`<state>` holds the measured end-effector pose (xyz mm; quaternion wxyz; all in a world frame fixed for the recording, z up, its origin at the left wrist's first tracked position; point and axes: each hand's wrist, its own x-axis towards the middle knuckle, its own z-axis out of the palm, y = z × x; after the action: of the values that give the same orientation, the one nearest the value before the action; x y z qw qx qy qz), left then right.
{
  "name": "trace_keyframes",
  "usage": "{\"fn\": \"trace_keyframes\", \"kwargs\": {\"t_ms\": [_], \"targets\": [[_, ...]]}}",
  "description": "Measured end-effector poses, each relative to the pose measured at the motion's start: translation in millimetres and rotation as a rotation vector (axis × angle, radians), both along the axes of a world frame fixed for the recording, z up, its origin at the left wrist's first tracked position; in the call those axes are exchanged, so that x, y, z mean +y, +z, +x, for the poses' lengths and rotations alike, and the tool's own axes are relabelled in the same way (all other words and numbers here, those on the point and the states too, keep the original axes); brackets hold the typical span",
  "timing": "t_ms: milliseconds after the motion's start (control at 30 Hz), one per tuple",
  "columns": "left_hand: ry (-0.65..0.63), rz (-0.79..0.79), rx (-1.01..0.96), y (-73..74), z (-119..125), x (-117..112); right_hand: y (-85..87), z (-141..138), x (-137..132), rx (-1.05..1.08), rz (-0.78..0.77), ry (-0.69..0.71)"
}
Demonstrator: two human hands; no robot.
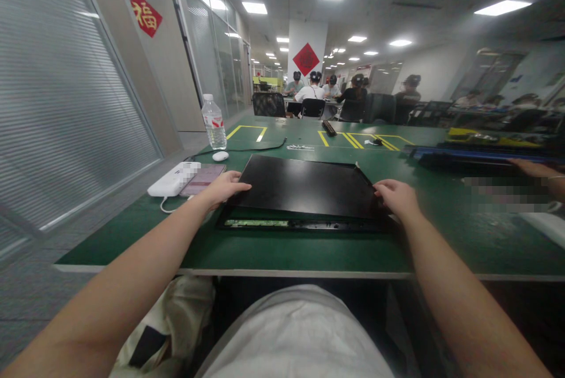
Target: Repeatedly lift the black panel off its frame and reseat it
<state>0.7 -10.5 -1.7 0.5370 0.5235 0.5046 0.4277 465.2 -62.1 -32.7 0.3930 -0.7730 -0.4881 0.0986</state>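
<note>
A thin, flat black panel (309, 186) with a glossy surface lies between my hands, tilted over a black frame (353, 226). Along the frame's near side a narrow strip of green circuit board (256, 223) shows; the panel hides most of what is beneath. My left hand (227, 188) grips the panel's left edge, thumb on top and the other fingers partly hidden. At the opposite edge my right hand (395, 195) pinches the panel near its right side. A small pale piece (357, 165) sticks up at its far right corner.
On the green table (291, 254), a water bottle (214, 122), white power bank (173, 179), phone (203, 179) and white earbud case (220, 156) stand left. Black cable (260, 148) and dark strip (329, 128) lie beyond. At right, another person's hand (532, 169) is near blurred dark parts (468, 161).
</note>
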Motion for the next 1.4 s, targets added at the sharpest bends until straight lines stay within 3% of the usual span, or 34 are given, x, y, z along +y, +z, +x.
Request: {"fn": "trace_keyframes", "kwargs": {"t_ms": [533,1400], "targets": [[-0.017,0.013,0.016,-1.1,-2,1,10.1,-12,-8,0.09,-0.018,-0.027],[0.005,-0.014,0.054,5.9,2,-5,2.1,-1,-3,0.081,-0.038,-0.043]]}}
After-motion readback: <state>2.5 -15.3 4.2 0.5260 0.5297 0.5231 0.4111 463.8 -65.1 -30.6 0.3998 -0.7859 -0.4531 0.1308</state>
